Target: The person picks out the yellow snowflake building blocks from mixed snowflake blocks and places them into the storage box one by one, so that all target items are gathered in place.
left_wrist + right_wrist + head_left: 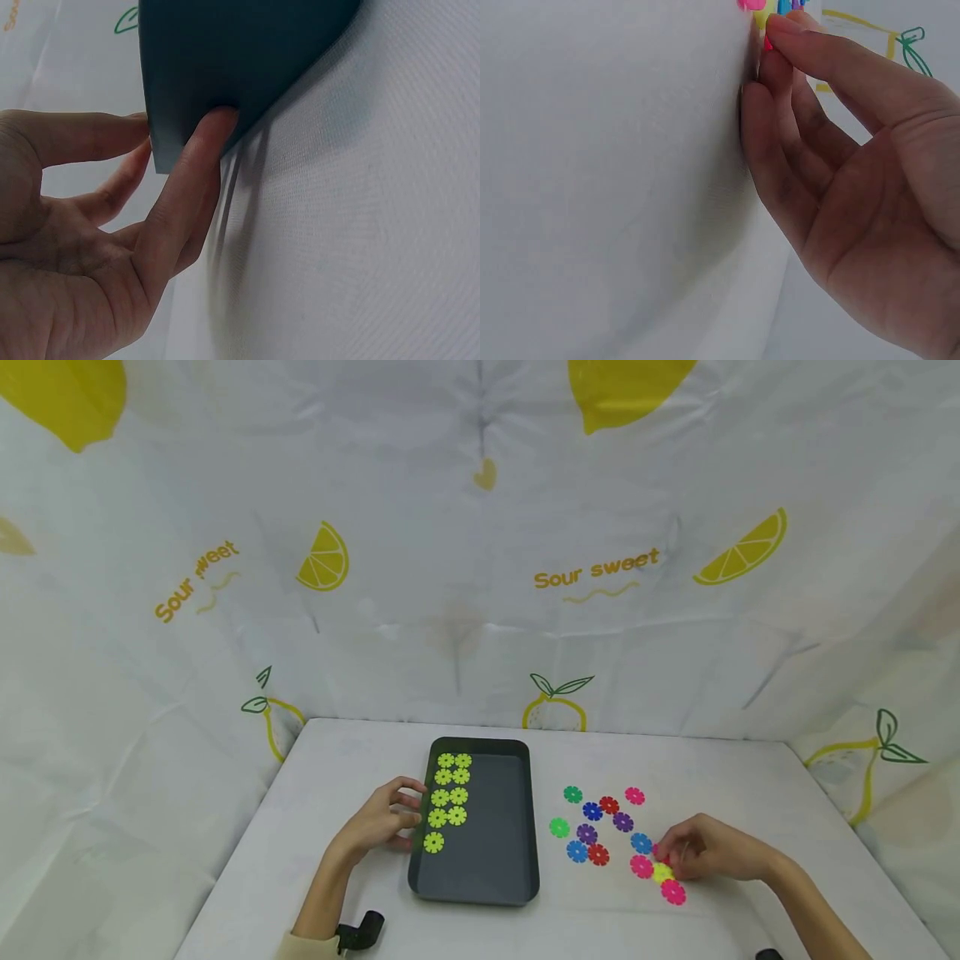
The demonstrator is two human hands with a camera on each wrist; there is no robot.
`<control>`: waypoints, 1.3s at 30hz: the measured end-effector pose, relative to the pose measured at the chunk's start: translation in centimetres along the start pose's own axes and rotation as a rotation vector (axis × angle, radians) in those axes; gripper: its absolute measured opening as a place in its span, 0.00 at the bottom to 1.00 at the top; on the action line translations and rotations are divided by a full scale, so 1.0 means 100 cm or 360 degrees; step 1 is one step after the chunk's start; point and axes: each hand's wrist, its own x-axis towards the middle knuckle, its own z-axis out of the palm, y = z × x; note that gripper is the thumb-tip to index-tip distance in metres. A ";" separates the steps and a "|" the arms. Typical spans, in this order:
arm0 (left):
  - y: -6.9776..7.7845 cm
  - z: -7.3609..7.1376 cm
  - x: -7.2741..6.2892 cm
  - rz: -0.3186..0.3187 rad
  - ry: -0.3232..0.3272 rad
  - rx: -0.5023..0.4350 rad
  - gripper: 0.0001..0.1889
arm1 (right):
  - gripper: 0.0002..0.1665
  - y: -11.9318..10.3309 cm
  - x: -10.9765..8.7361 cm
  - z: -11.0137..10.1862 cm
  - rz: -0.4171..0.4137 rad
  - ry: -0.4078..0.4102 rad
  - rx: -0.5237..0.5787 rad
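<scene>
A dark grey baking tray (491, 827) lies on the white table, with several yellow-green notched plastic discs (439, 797) set along its left side in two columns. My left hand (382, 818) rests against the tray's left side; its fingertips touch the outer wall (225, 67), fingers loosely bent. At the right, my right hand (705, 850) pinches a pink disc (768, 43) between thumb and fingertip, mostly hidden by the fingers. Beside those fingers lie a yellow disc (662, 872), partly covered, and two more pink discs, one nearer (672, 892) and one to the left (641, 866).
Between tray and right hand, several loose discs are scattered: green (559, 827), red (598, 855), purple (623, 822) and blue (577, 851). A lemon-printed white cloth (450, 635) hangs behind the table. A black wrist-camera piece (363, 932) sits at my left forearm.
</scene>
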 end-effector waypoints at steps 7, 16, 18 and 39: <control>0.000 0.000 0.000 -0.0001 0.0011 0.0007 0.28 | 0.15 0.004 0.001 0.002 0.0045 0.0059 -0.0052; -0.001 0.000 0.000 -0.0002 0.0002 0.0006 0.28 | 0.18 0.005 0.001 0.008 0.0072 0.0094 -0.0086; -0.001 0.000 0.000 0.0000 0.0001 0.0005 0.28 | 0.17 0.006 0.002 0.009 0.0071 0.0096 -0.0096; -0.003 0.000 0.001 0.0008 -0.0003 0.0003 0.28 | 0.16 0.004 0.002 0.013 0.0029 0.0106 -0.0169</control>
